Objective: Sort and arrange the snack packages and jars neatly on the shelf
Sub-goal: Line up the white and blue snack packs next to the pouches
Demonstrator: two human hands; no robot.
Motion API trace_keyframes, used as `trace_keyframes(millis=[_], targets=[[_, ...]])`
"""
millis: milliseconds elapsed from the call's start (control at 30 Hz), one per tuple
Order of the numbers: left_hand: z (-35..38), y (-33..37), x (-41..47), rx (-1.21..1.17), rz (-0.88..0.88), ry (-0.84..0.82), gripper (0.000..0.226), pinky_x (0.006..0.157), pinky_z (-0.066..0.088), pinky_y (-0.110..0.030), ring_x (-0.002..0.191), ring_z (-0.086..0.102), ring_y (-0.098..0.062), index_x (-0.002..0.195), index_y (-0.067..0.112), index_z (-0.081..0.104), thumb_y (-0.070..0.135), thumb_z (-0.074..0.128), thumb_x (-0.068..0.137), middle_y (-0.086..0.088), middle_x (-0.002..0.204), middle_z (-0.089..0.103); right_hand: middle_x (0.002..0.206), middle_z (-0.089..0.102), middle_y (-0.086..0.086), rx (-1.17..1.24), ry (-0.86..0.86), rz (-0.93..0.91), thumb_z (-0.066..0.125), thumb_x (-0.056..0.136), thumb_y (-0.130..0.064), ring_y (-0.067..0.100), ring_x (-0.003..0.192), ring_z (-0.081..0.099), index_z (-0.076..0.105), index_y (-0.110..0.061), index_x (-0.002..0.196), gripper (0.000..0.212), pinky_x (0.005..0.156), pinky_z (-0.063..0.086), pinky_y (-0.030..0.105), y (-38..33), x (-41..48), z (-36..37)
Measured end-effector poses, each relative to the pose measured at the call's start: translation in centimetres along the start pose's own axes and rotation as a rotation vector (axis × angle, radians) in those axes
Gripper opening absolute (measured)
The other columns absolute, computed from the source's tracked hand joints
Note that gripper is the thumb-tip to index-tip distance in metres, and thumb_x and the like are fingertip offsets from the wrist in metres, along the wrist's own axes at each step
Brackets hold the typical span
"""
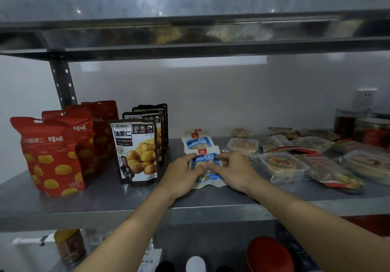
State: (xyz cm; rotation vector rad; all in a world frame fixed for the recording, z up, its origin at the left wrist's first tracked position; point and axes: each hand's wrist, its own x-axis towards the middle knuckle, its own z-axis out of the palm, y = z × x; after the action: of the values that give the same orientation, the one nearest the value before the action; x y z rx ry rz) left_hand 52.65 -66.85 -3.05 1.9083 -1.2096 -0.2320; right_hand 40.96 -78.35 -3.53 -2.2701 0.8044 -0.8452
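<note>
- Single head view, facing forward and slightly down onto middle shelf (84,206).
- Close in; upper shelf (190,1) spans the top of frame.

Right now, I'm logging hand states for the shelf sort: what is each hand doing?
Left hand: grips the front blue peanut packet at its left edge.
Right hand: grips the same packet's right edge.

White wall socket (366,98) far right — red round object (269,255) bottom right.

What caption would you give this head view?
Left hand and right hand hold a blue-and-white peanut packet on the grey metal shelf, beside upright chestnut pouches.
</note>
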Motion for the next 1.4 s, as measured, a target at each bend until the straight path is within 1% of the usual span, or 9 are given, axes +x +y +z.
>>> trace_keyframes(millis=[100,200,300,467,567,800,1033,1267,1400], targets=[[0.1,-0.5,0.4,-0.062,-0.022,0.041,0.056,0.078,0.037,-0.015,0.101,0.046,-0.003,0.141,0.024,0.046,0.041,0.061,0.089,0.003,0.135,0.053,0.073,0.053,-0.016,0.017,-0.019,-0.008,0.070,0.084,-0.045,-0.001,0.066,0.049,0.063,-0.013,0.122,0.050,0.053,0.036,0.008,-0.2,0.0,-0.1],[0.2,-0.9,1.2,-0.183,-0.077,0.120,0.047,0.073,0.039,-0.014,0.092,0.053,-0.001,0.135,0.021,0.050,0.034,0.059,0.091,0.002,0.130,0.058,0.102,0.069,-0.006,0.074,-0.006,0.021,0.073,0.083,-0.037,0.004,0.084,0.062,0.061,-0.017,0.114,0.039,0.070,0.049,0.016,-0.2,0.3,0.0],[0.3,-0.9,1.9,-0.243,-0.128,0.136,0.037,0.068,0.036,-0.017,0.081,0.046,0.005,0.133,0.017,0.048,0.025,0.051,0.096,0.005,0.122,0.056,0.103,0.062,-0.006,0.058,-0.022,0.052,0.069,0.087,-0.035,0.009,0.091,0.058,0.059,-0.016,0.115,0.035,0.075,0.045,0.023,-0.4,0.6,0.0],[0.2,-0.4,3.5,-0.461,-0.290,0.143,0.068,0.102,0.040,-0.039,0.118,0.054,-0.022,0.140,0.016,0.039,0.044,0.049,0.079,-0.001,0.136,0.052,0.098,0.069,-0.006,0.047,-0.066,0.108,0.065,0.085,-0.052,0.015,0.093,0.065,0.058,-0.031,0.088,0.022,0.088,0.052,0.038,-0.2,1.9,0.3],[1.5,-3.3,6.9,-0.681,-0.312,0.113,0.074,0.090,0.053,-0.053,0.094,0.070,-0.029,0.121,0.014,0.058,0.053,0.047,0.059,-0.014,0.111,0.069,0.093,0.071,-0.009,0.084,-0.115,0.115,0.061,0.088,-0.052,0.015,0.091,0.067,0.059,-0.034,0.077,0.021,0.091,0.051,0.040,-0.2,2.3,0.5],[1.6,-1.3,6.6,-0.783,-0.280,0.102,0.055,0.078,0.057,-0.042,0.087,0.072,-0.029,0.116,0.014,0.060,0.047,0.040,0.078,-0.013,0.101,0.072,0.089,0.074,-0.013,0.139,-0.122,0.148,0.067,0.076,-0.056,0.014,0.088,0.070,0.064,-0.040,0.079,0.016,0.089,0.053,0.043,1.1,3.4,1.2],[2.0,-2.2,7.2,-0.771,-0.256,0.092,0.079,0.089,0.053,-0.053,0.093,0.071,-0.029,0.121,0.020,0.058,0.070,0.044,0.061,-0.012,0.106,0.071,0.086,0.075,-0.013,0.139,-0.151,0.137,0.068,0.080,-0.050,0.012,0.084,0.071,0.070,-0.035,0.089,0.018,0.088,0.054,0.042,1.6,3.7,1.5],[2.0,-1.8,6.9,-0.821,-0.240,0.093,0.096,0.093,0.052,-0.051,0.096,0.070,-0.028,0.124,0.022,0.058,0.084,0.044,0.053,-0.010,0.109,0.071,0.091,0.074,-0.016,0.076,-0.161,0.110,0.064,0.080,-0.059,0.010,0.090,0.069,0.069,-0.038,0.100,0.029,0.090,0.052,0.041,1.8,3.7,1.6],[1.7,-1.6,6.6,-0.838,-0.251,0.079,0.092,0.091,0.053,-0.048,0.096,0.070,-0.028,0.127,0.019,0.056,0.084,0.036,0.066,-0.012,0.109,0.071,0.094,0.074,-0.016,0.060,-0.169,0.076,0.063,0.083,-0.058,0.007,0.089,0.069,0.068,-0.036,0.105,0.032,0.088,0.054,0.040,1.8,3.5,1.5]])
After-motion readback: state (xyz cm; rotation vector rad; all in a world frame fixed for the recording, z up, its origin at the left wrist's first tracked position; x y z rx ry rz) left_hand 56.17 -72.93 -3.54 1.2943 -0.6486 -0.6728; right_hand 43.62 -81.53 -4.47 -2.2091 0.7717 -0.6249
